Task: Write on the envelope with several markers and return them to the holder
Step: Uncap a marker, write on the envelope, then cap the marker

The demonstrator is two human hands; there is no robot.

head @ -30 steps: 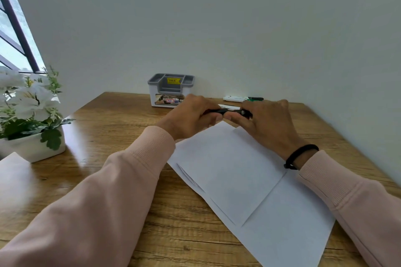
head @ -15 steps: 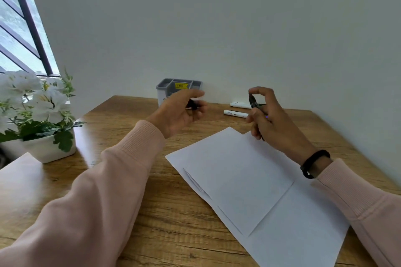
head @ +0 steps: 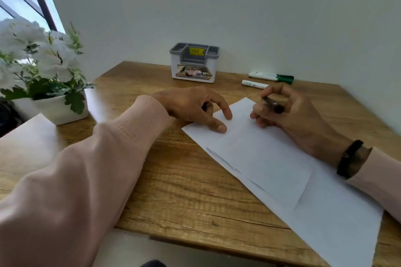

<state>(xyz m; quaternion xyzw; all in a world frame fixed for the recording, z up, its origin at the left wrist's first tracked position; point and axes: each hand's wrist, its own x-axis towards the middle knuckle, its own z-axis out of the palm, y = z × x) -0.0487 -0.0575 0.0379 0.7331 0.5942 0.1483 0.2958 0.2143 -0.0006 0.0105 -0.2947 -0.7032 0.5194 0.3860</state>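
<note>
Two slim cylindrical markers (head: 263, 79) on wood-grain table (head: 195, 191)

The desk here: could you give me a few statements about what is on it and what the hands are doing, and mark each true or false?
1. The right hand holds a dark marker. True.
2. The holder lies tipped on its side. False: it stands upright near the wall.
3. Two markers lie on the desk right of the holder, one with a green cap and a white one. True.
4. The left hand is lifted clear of the envelope. False: its fingertips rest on the envelope's corner.
5. The flower pot stands on the envelope. False: it stands at the desk's left edge, apart from it.
</note>
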